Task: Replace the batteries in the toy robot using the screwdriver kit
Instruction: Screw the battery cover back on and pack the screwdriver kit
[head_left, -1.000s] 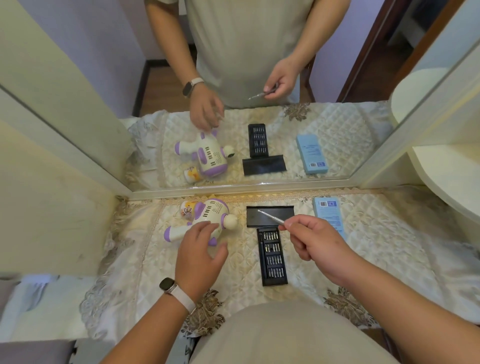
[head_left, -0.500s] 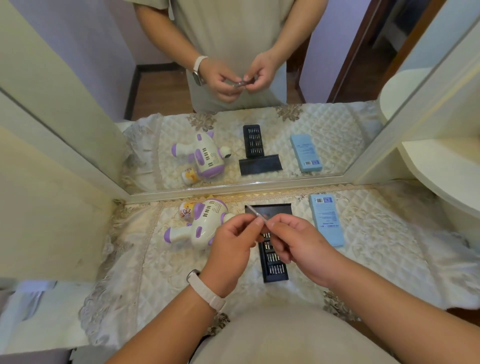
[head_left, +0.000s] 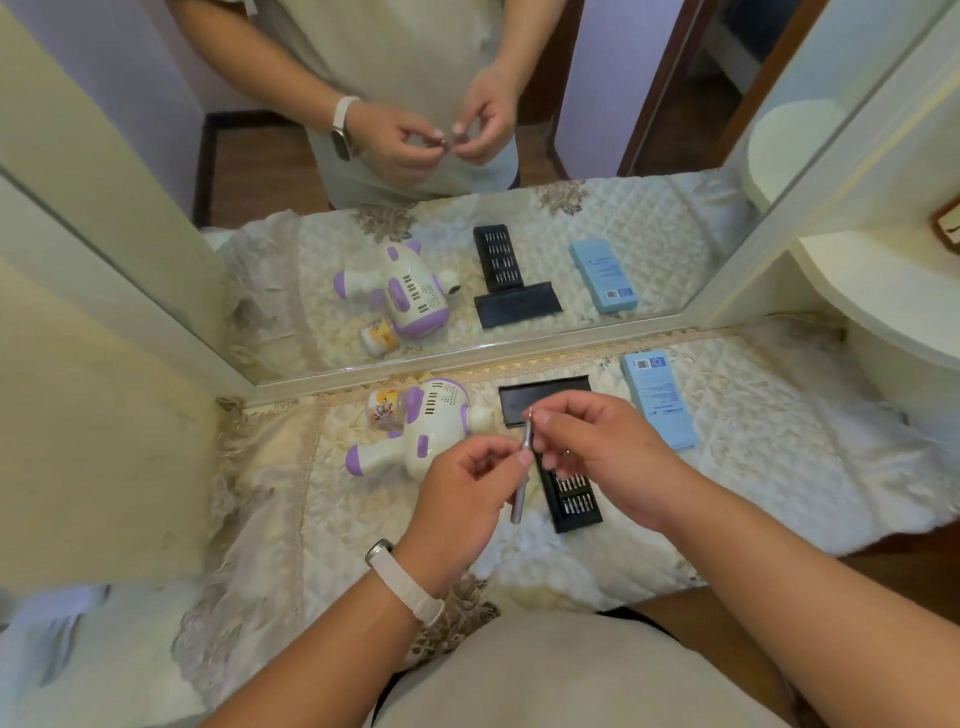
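Two pinches held the screwdriver (head_left: 521, 483) mid-frame, left hand (head_left: 462, 491) on shaft, right hand (head_left: 597, 452) at tip: tool preparation, with toy robot (head_left: 423, 431) unscrewing presumably next.

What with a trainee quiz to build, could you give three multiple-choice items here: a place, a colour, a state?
1. The toy robot is: A white and purple; B red; C green.
2. The blue box lies: A left of the toy robot; B right of the black lid; C in a hand.
3. The screwdriver is: A lying down; B held in both hands; C boxed.
A: purple trim on white shell. B: it lies beyond the lid's right end. B: left hand and right hand pinch it.
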